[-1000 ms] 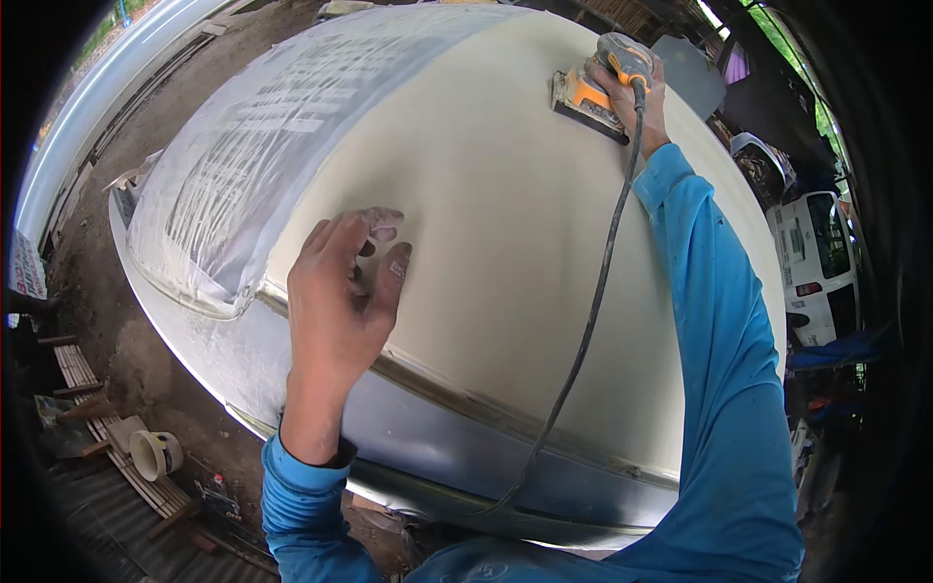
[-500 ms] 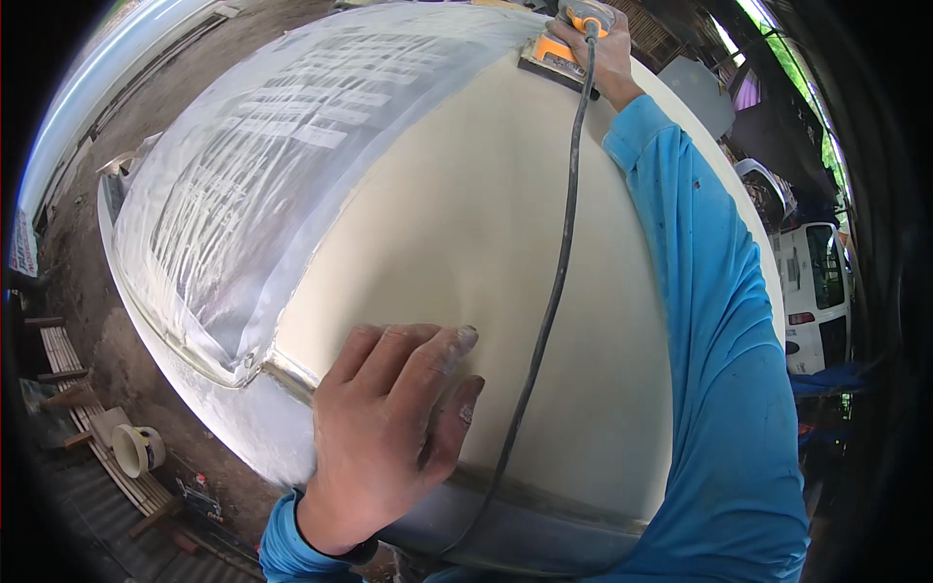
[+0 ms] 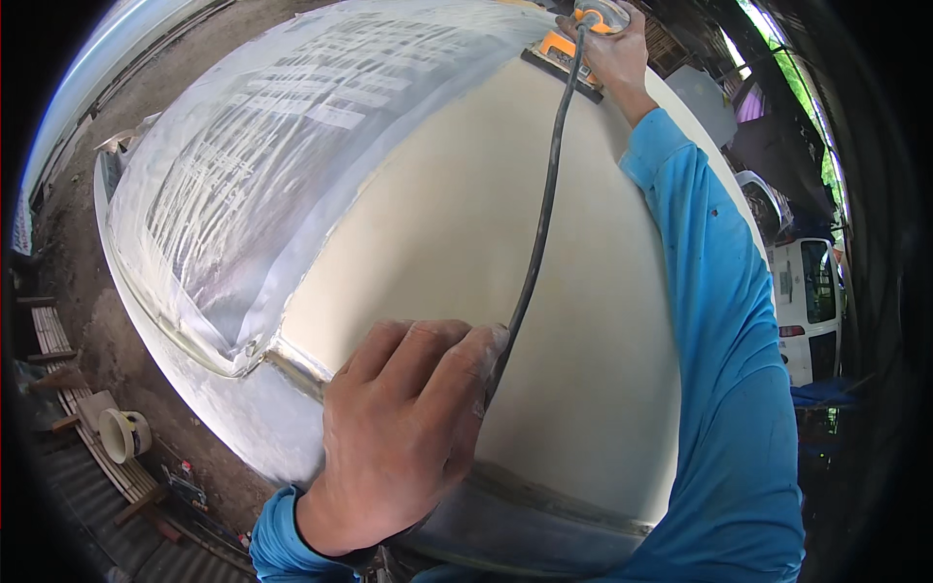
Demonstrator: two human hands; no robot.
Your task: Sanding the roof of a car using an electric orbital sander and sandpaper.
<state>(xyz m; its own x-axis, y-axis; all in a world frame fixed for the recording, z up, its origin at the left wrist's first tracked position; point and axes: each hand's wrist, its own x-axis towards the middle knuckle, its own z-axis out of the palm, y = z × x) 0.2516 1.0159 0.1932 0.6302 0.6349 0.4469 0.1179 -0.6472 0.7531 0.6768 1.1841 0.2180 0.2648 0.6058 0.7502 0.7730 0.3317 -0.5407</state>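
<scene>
My right hand [image 3: 622, 60] grips an orange-and-grey electric sander [image 3: 557, 46], resting at the far top of a curved, cream-coated vehicle panel [image 3: 428, 204]. A dark power cord [image 3: 541, 214] runs down from the sander to my left hand [image 3: 408, 418], whose curled fingers close on it low on the panel; the thumb is mostly hidden. Left of the cream area lies a section covered in translucent plastic [image 3: 253, 146] smeared with white streaks, bordered by a ridged seam [image 3: 292, 374].
A white vehicle [image 3: 797, 301] stands at the right among dark clutter and sheeting. At lower left are a pale bucket [image 3: 117, 437], wooden slats [image 3: 51, 340] and corrugated sheets [image 3: 117, 544] beside bare dirt ground [image 3: 78, 243].
The sander and my right hand have travelled up toward the panel's far edge. My left hand has lowered and moved right onto the cord, its fingers curling round it.
</scene>
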